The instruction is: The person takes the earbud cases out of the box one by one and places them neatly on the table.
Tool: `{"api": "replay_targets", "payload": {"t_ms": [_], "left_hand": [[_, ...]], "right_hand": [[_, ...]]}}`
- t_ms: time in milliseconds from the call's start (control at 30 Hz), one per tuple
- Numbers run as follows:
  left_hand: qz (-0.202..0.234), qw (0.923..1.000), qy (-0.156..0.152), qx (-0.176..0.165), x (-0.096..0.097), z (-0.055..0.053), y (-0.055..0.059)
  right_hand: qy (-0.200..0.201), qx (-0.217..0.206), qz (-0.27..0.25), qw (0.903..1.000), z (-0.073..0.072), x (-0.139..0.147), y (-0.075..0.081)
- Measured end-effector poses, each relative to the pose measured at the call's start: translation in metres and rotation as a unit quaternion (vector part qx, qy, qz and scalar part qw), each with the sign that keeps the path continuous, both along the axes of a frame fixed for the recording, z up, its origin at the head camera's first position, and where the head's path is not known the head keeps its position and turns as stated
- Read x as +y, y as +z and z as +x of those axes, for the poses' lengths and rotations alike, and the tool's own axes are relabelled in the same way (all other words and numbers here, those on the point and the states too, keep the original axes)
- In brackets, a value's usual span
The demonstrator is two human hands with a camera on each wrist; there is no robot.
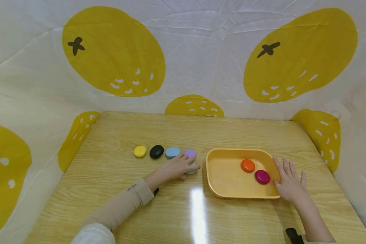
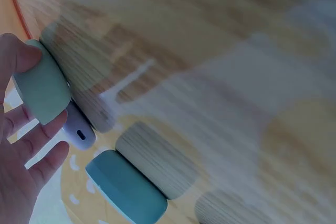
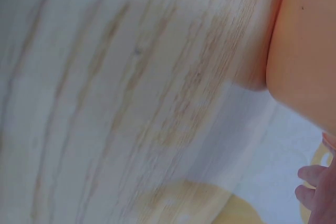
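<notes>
My left hand (image 1: pixel 178 166) pinches a pale green, rounded pebble-like piece (image 2: pixel 44 82) between thumb and fingers. In the head view the hand covers most of that piece. A lilac piece (image 1: pixel 190 154) with a small dark slot in its side is right by my fingers. Just left of it lies a light blue oval piece (image 1: pixel 172 152). My right hand (image 1: pixel 291 184) has its fingers spread at the right end of a yellow-orange plastic tub (image 1: pixel 222 196), thumb at the rim. Inside the tub lie an orange piece (image 1: pixel 248 165) and a magenta piece (image 1: pixel 262 177).
A black piece (image 1: pixel 156 151) and a yellow piece (image 1: pixel 140 151) continue the row to the left on the wooden table (image 1: pixel 140 132). A white cloth with yellow fruit prints (image 1: pixel 201 61) hangs behind and at the sides.
</notes>
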State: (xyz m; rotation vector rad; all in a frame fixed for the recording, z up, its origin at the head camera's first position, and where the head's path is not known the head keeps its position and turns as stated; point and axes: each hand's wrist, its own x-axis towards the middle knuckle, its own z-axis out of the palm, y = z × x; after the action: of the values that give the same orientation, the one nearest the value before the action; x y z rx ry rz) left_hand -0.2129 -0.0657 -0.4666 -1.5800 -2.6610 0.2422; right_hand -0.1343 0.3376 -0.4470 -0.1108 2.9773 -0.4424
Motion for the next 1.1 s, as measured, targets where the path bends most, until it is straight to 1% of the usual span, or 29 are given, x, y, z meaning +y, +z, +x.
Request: {"api": "replay_targets", "payload": {"t_ms": [133,300,433,533,633,767,900,1000,1100], "left_hand": [[-0.005,0.9999,0.004,-0.012,0.001,-0.002,-0.002],[-0.002,0.9995,0.012,-0.029,0.002,-0.001,0.000],[0.008,0.9994,0.016,-0.031,0.000,0.000,0.002],[0.024,0.9990,0.023,-0.029,0.001,-0.002,0.007],[0.047,0.9978,0.035,-0.033,0.006,-0.004,0.015],[0.065,0.9961,0.044,-0.041,0.017,-0.008,0.028],[0.064,0.9967,0.037,-0.034,0.037,-0.008,0.039],[0.059,0.9974,0.028,-0.031,0.055,-0.007,0.043],[0.049,0.9983,0.019,-0.025,0.075,-0.006,0.043]], "right_hand": [[-0.001,-0.002,-0.001,1.0000,0.000,0.000,0.001],[-0.001,-0.004,0.001,1.0000,0.000,0.000,0.000],[0.000,-0.002,0.000,1.0000,0.000,0.001,-0.001],[-0.001,0.002,-0.001,1.0000,0.000,0.001,-0.002],[-0.001,0.004,-0.002,1.0000,0.001,0.001,-0.003],[0.000,0.003,-0.005,1.0000,0.001,0.000,-0.002],[0.000,0.003,-0.007,1.0000,0.001,0.000,-0.001],[0.000,0.005,-0.008,1.0000,0.001,0.001,-0.001],[0.000,0.005,-0.007,1.0000,0.000,0.001,-0.001]]}}
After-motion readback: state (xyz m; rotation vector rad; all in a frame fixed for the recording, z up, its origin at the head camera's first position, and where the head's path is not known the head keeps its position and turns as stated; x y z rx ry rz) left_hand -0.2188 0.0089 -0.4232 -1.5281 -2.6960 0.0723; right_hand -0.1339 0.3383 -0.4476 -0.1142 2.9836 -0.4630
